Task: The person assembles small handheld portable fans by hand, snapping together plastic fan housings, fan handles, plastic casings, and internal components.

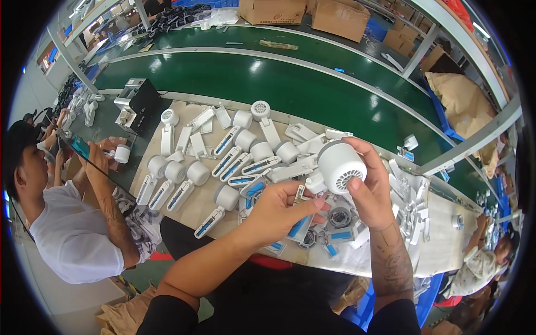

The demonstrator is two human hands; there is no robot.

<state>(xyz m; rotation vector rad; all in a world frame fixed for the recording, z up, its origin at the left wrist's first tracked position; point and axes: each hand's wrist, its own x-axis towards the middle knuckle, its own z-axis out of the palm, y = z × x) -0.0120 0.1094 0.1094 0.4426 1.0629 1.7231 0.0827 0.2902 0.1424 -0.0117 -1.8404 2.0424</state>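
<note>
Over the near side of the work table, my right hand (371,192) is closed around a white round vented head (341,164) with a grey rim; the thumb presses beside its grille. My left hand (276,209) pinches the white handle part joined to that head, and a blue cell shows below the fingers. My fingers hide much of the joint. Beneath both hands lie loose round fan-like parts (339,216) and blue cells (340,235). To the left are several similar units (196,174), with round heads and open handles holding blue cells.
A paper-covered table (441,245) carries white handle shells (413,209) piled at right. Beyond runs a green conveyor (223,72). A black-and-silver machine (134,106) stands at far left. Co-workers sit left, with a powered driver (81,146), and right. A metal post (466,148) rises at right.
</note>
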